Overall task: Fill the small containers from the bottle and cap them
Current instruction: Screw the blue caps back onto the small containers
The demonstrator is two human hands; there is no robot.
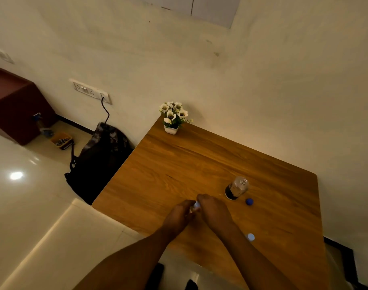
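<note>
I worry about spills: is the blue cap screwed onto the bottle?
No: the bottle stands open-necked on the table, with the blue cap lying beside it.

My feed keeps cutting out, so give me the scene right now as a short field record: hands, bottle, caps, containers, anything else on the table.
left hand: closed on a small container, above the table
right hand: at the same container's white top, grip hidden
bottle: upright, uncapped, dark liquid low inside, right of the hands
blue cap: loose on the table beside the bottle
second container: white-topped, by the right forearm; fill level unreadable
flower pot: far left corner, clear of the work
</note>
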